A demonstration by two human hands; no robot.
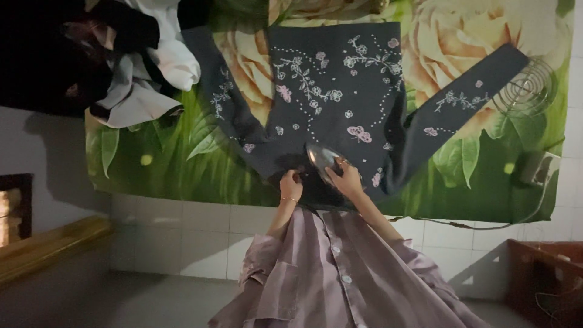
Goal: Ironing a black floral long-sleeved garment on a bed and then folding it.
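At the left corner of the green flowery cloth [152, 170], black and white clothes [130, 67] are lying piled. Your left hand [291, 184] is pinching the dark flowered top [331, 85] by its near edge. Your right hand [346, 178] is gripping the shiny iron [320, 159]. Stopping there too long could scorch the top.

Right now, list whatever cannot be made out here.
Head view only.
1. Iron: its handle is hidden under the right hand gripping it.
2. Left hand: too dark to tell whether it pinches the dark embroidered top or just rests on it.
3. Pile of clothes: cut off by the top edge, too dark to separate the pieces.
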